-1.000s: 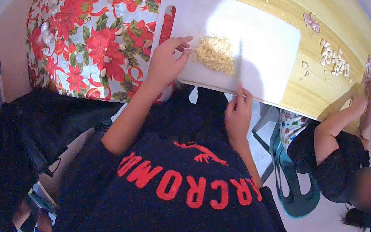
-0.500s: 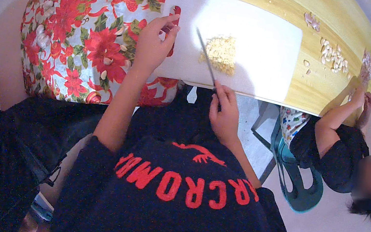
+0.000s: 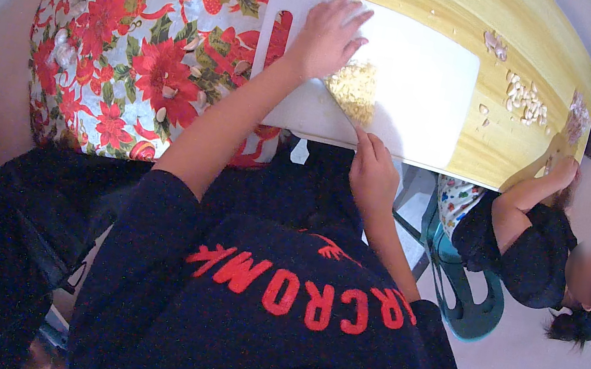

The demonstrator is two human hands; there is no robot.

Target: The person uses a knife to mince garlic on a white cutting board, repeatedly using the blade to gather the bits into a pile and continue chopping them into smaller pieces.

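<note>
My right hand [image 3: 375, 173] grips a knife [image 3: 342, 106] by its handle at the front edge of a white cutting board [image 3: 427, 89]. The blade slants up and left, along the left lower side of a heap of chopped garlic [image 3: 353, 88]. My left hand [image 3: 329, 39] is over the board's left part, fingers apart and pointing to the far side, just beyond the heap; nothing shows in it. Whether its palm touches the board cannot be made out.
A flowered cloth [image 3: 129, 52] on the left bears loose garlic cloves [image 3: 169, 93] and whole bulbs [image 3: 64, 49]. On the wooden table [image 3: 415, 0] to the right lie several peeled cloves [image 3: 525, 100] and skins [image 3: 496, 44]. A co-worker's hand [image 3: 565, 170] rests at the table's right end, beside a teal chair [image 3: 471, 302].
My left hand has moved right from the board's handle slot to above the garlic heap. The knife has come down and toward me, its blade lower against the heap.
</note>
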